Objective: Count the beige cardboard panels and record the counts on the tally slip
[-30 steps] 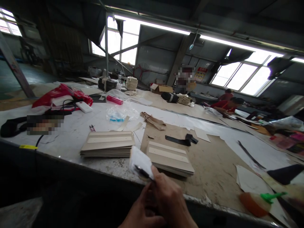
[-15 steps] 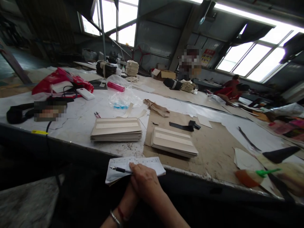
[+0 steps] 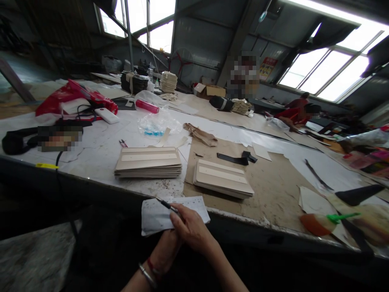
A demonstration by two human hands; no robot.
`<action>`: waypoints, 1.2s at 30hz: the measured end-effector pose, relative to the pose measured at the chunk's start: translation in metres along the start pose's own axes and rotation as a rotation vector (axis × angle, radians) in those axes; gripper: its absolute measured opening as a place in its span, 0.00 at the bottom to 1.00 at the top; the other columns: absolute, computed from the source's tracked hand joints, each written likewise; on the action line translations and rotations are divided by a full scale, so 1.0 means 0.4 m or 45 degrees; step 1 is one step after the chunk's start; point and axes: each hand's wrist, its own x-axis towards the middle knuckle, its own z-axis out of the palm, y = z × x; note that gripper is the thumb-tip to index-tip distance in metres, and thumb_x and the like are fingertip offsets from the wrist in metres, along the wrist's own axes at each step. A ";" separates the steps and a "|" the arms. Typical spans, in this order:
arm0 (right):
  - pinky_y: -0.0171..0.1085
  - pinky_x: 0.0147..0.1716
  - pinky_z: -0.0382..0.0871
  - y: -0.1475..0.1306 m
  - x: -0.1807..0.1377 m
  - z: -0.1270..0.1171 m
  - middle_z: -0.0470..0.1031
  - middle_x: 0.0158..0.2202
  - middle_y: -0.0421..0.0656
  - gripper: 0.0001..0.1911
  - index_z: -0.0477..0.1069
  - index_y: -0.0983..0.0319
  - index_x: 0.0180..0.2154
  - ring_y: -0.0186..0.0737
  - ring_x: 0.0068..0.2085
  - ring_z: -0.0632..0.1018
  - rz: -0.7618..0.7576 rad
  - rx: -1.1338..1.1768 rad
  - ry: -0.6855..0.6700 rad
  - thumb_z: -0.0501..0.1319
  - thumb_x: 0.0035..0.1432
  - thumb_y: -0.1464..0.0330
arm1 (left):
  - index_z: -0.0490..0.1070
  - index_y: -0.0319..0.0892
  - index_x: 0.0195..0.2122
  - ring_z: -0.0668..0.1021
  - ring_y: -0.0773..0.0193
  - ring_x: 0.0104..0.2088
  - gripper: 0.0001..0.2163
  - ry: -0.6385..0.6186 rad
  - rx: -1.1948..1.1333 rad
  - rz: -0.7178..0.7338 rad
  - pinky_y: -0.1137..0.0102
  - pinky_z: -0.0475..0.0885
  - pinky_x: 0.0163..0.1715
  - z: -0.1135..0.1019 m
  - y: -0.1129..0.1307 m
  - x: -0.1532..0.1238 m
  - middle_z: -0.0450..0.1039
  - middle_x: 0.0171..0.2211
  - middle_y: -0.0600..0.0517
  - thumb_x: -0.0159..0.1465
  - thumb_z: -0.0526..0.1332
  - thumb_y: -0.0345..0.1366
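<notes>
My right hand [image 3: 193, 227] is closed around a black pen [image 3: 166, 204], whose tip points up and left over the page. Beneath it, my left hand [image 3: 169, 243] grips the lower edge of a notebook [image 3: 154, 221]; its fingers are mostly hidden under the pages and behind my right hand. Rows of faint marks show along the notebook's top. It is held just off the table's front edge. Beyond it lie two stacks of beige panels, a left stack [image 3: 148, 158] and a right stack [image 3: 223, 178], each topped by a pale strip.
A black strap [image 3: 232, 158] and tan cloth [image 3: 202, 136] lie behind the stacks. On the right is a bottle with a green nozzle [image 3: 337, 218]. A red bag [image 3: 63, 97], a white phone [image 3: 106, 115] and small snips [image 3: 123, 143] are on the left. Other people are farther back.
The pen, lying low across the page before, is now tilted up between my right fingers. My right hand has drawn back slightly, uncovering more of the page. The camera view has shifted a little.
</notes>
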 end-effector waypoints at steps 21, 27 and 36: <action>0.35 0.31 0.70 0.077 -0.178 -0.127 0.74 0.34 0.43 0.16 0.72 0.57 0.46 0.37 0.33 0.75 0.402 1.221 0.530 0.62 0.55 0.60 | 0.63 0.32 0.51 0.77 0.59 0.35 0.20 0.124 -0.135 -0.128 0.67 0.75 0.32 0.035 0.028 0.012 0.67 0.50 0.38 0.66 0.53 0.43; 0.49 0.46 0.68 0.059 -0.194 -0.151 0.76 0.44 0.51 0.22 0.71 0.59 0.49 0.52 0.46 0.76 0.351 1.502 0.414 0.59 0.54 0.58 | 0.64 0.31 0.50 0.77 0.59 0.34 0.20 0.165 -0.049 -0.122 0.68 0.75 0.31 0.033 0.026 0.028 0.68 0.48 0.38 0.65 0.53 0.43; 0.34 0.34 0.69 0.070 -0.152 -0.126 0.71 0.23 0.38 0.08 0.73 0.58 0.38 0.34 0.30 0.73 0.268 1.634 0.520 0.63 0.54 0.64 | 0.66 0.26 0.46 0.77 0.60 0.32 0.18 0.321 0.040 -0.135 0.70 0.75 0.29 0.018 0.013 0.053 0.71 0.43 0.35 0.65 0.54 0.40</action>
